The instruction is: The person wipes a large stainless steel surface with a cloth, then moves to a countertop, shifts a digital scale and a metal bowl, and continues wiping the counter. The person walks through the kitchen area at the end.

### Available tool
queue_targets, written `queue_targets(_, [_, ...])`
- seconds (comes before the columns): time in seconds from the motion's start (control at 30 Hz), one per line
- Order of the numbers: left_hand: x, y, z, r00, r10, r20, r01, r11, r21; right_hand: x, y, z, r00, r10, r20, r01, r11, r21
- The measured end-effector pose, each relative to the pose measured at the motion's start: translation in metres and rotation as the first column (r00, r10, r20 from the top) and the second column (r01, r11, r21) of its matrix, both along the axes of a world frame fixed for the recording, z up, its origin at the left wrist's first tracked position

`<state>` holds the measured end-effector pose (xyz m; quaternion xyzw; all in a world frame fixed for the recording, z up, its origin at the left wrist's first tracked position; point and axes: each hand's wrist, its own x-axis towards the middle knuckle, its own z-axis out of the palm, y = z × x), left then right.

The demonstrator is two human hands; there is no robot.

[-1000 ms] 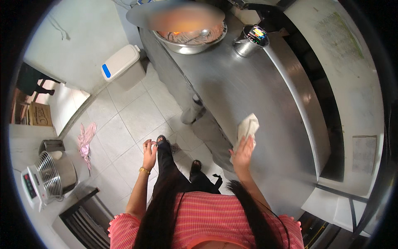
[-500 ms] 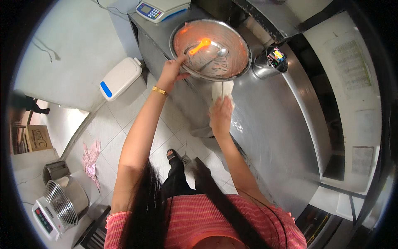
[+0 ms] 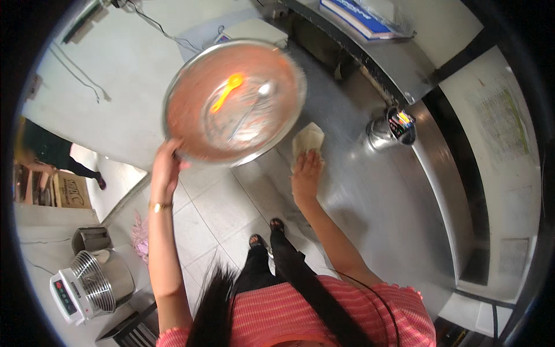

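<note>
My left hand (image 3: 166, 169) grips the near left rim of a wide metal mixing bowl (image 3: 184, 104), held up and tilted at the counter's left side. Pinkish residue coats the bowl's inside, which is slightly blurred. In it lie an orange measuring spoon (image 3: 227, 93) and a metal spoon (image 3: 264, 89). My right hand (image 3: 306, 176) presses a pale cloth (image 3: 309, 137) onto the steel counter (image 3: 376, 214). Its fingers lie over the cloth's near part, while the far end sticks out beyond them.
A metal cup (image 3: 380, 139) stands on the counter to the right. Partly behind the bowl is a scale (image 3: 260, 30). A shelf (image 3: 399, 63) carries a blue-and-white box (image 3: 361, 17). A floor mixer (image 3: 95, 283) stands lower left; another person (image 3: 52, 147) shows at far left.
The bowl has come off the counter, moving left and nearer in my left hand. The cloth stays under my right hand, now with the counter beyond it exposed. The view has shifted.
</note>
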<state>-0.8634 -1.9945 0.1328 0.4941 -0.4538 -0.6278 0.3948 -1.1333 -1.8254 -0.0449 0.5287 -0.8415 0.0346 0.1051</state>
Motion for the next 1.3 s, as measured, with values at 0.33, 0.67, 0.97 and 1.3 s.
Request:
queue_targets(0.33, [0.166, 0.109, -0.043, 0.855, 0.515, 0.067, -0.518, 0.854, 0.048, 0.014, -0.182, -0.012, 0.974, 0.223, 0.04, -0.215, 0.965, -0.148])
queue_targets(0.67, [0.22, 0.263, -0.125, 0.584, 0.808, 0.08, -0.798, 0.554, 0.236, -0.111, 0.058, -0.001, 0.942, -0.174, 0.286, 0.197, 0.979, -0.05])
queue_targets(0.97, [0.203, 0.305, -0.172, 0.492, 0.859, 0.143, -0.861, 0.456, 0.224, -0.113, -0.209, -0.021, 0.956, 0.165, 0.242, -0.111, 0.969, -0.221])
queue_targets(1.3, [0.155, 0.266, -0.151, 0.636, 0.771, 0.044, -0.734, 0.586, 0.344, -0.201, -0.126, -0.018, 0.953, -0.199, 0.227, 0.241, 0.954, -0.177])
